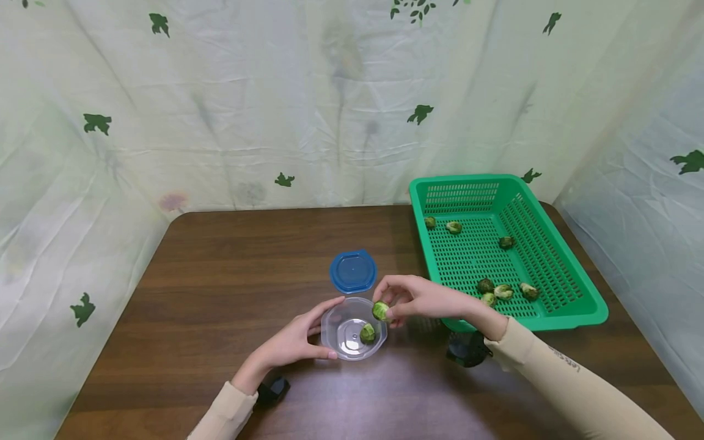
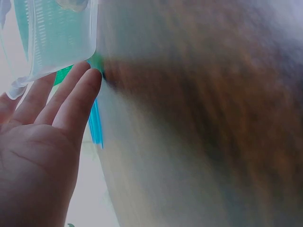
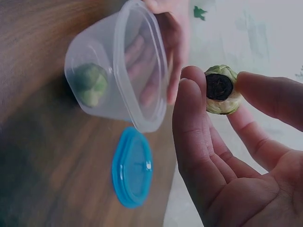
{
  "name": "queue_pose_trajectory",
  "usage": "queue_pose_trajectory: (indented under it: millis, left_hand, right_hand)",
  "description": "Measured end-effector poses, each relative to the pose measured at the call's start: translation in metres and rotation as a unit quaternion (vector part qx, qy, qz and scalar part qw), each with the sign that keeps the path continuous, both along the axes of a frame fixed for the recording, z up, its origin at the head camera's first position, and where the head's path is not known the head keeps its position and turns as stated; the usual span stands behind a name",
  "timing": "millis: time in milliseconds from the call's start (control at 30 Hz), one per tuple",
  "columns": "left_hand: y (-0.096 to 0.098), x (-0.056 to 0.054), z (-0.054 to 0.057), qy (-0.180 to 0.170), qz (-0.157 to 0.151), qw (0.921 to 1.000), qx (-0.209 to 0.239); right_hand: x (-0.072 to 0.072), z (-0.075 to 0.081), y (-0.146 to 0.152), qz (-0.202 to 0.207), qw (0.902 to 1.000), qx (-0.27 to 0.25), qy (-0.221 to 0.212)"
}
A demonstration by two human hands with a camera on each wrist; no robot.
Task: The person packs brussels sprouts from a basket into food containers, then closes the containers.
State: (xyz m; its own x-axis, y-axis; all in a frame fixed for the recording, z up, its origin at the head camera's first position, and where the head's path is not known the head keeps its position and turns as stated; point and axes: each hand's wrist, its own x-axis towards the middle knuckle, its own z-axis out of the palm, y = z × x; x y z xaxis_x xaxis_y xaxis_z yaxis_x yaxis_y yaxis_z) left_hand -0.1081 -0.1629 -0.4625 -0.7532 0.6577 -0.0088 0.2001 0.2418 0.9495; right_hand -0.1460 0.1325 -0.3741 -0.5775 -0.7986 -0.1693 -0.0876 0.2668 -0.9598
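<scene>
- Head view: one Brussels sprout [image 1: 367, 333] was already in the clear plastic tub [image 1: 337, 335] at lower centre, so the moving looked barely started.
- Right hand [image 1: 420, 298] pinched a second sprout [image 1: 381, 310] at the tub's rim.
- Left hand [image 1: 291, 343], fingers relaxed, steadied the tub.
- Seven sprouts were left in the green basket [image 1: 572, 287], right side.
- Blue lid [image 1: 353, 271] lay off, just behind the tub.
</scene>
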Motion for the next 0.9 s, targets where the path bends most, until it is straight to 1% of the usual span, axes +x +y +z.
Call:
queue_pose_trajectory:
  millis: [133,267,367,500,667,733,900]
  left_hand:
    - [0.0,0.0,0.001,0.0,-0.001,1.0,-0.002]
    - [0.0,0.0,0.001,0.005,-0.003,1.0,0.0]
    - [0.0,0.0,0.0,0.01,-0.005,0.9999,0.003]
    - [0.0,-0.001,-0.001,0.012,-0.006,0.9999,0.002]
    - [-0.001,-0.001,-0.001,0.012,-0.007,0.9999,0.0]
    - [-0.001,-0.001,-0.001,0.013,-0.006,0.9999,-0.003]
    - [-0.001,-0.001,-0.001,0.007,0.002,0.9998,-0.016]
  right_hand:
    - [0.002,-0.004,-0.007,0.009,0.9998,0.014,0.012]
    - [0.003,-0.008,-0.014,0.017,0.9993,0.019,0.027]
    - [0.003,-0.012,-0.02,0.02,0.9991,0.022,0.031]
    - [0.004,-0.015,-0.026,0.024,0.9981,0.04,0.041]
    - [0.005,-0.015,-0.03,0.031,0.9947,0.071,0.067]
    - [0.006,-0.014,-0.03,0.033,0.9935,0.076,0.077]
    - [0.005,-0.01,-0.027,0.027,0.9946,0.061,0.079]
